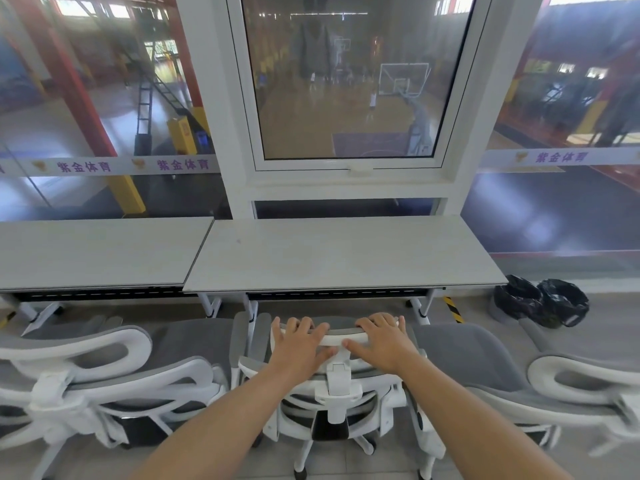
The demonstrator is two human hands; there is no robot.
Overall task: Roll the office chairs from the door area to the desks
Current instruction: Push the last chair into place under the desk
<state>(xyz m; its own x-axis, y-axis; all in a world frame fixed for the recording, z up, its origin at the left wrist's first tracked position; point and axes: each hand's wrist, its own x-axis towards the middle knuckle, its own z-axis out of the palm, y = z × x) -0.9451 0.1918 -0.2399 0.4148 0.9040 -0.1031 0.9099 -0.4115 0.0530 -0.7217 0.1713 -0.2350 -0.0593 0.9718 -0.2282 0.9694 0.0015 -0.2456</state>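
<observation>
Left grip (301,344) and right grip (384,341) clasp crosswise headrest (335,338); chair (337,379) faces desk (346,251).

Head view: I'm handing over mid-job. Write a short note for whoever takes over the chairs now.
Left hand: fingers curled over the headrest of the middle chair. Right hand: same headrest, same grip.
Middle chair faces the right desk, its back short of the desk edge. Left chair stands before the left desk; right chair is beside the middle one.
Done: three chairs at the desks.
Left: probably ease the middle chair in, then let go; any chairs at the door are out of view.
</observation>
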